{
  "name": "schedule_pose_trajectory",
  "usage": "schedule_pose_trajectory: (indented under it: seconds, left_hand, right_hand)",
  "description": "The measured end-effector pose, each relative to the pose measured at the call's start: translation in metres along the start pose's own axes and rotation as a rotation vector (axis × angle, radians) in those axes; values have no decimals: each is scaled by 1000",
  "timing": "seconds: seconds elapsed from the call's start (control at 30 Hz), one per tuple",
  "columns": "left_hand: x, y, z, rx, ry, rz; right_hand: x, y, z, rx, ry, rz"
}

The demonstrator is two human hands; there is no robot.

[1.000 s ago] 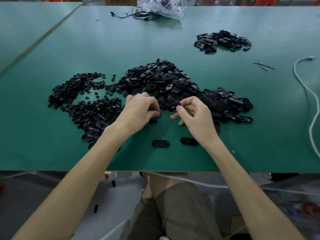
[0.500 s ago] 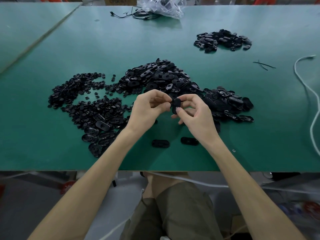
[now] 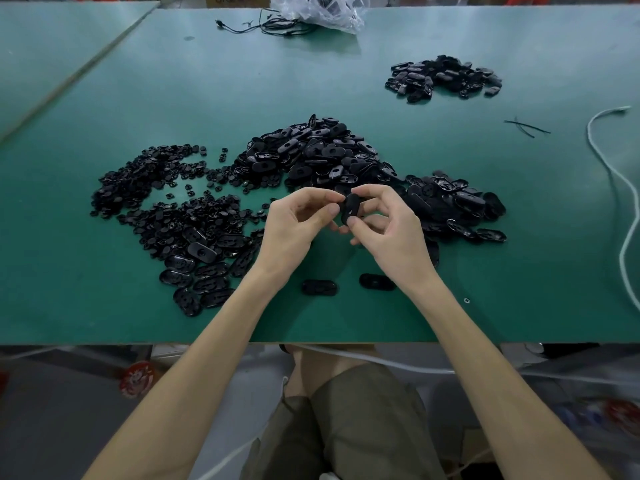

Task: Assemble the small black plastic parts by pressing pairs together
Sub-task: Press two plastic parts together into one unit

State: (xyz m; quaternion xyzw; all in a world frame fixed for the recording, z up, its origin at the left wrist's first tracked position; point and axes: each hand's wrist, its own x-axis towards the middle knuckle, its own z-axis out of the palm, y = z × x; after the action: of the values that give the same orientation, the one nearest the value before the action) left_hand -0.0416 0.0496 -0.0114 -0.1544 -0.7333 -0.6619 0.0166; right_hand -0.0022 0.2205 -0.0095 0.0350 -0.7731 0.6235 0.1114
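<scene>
— Above the table (image 3: 104, 306), by the middle of its near edge: where are the hands?
— Both are raised off the surface, with the forearms coming in over the near edge and converging. The left hand (image 3: 294, 226) shows its back, its fingers curled inward. The right hand (image 3: 391, 233) turns its palm toward the left one, fingers curled too.
— What do they hold?
— One part (image 3: 350, 209), between them. The right thumb sits at its lower end and the right forefinger hooks over its upper end, so that hand grips it end to end. The left thumb and forefinger pinch its left edge. I cannot tell whether a smaller piece sits under those left fingertips.
— How does the part look?
— Black and oblong with rounded ends. It stands nearly upright and has a faint pale mark on its face.
— And around it?
— The big pile (image 3: 322, 154) of similar parts lies mid-table, behind the hands. Small pieces (image 3: 156, 188) spread toward the left edge. A far pile (image 3: 443, 77) sits toward the far right corner. Two loose parts (image 3: 319, 287) lie flat near the near edge, below the wrists.
</scene>
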Motion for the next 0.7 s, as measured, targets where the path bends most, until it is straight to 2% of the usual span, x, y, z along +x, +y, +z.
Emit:
schedule_pose_trajectory:
  seconds: [0.7]
  left_hand:
    - [-3, 2, 2, 34, 24, -10]
  right_hand:
    - [0, -1, 0, -49, 10, 2]
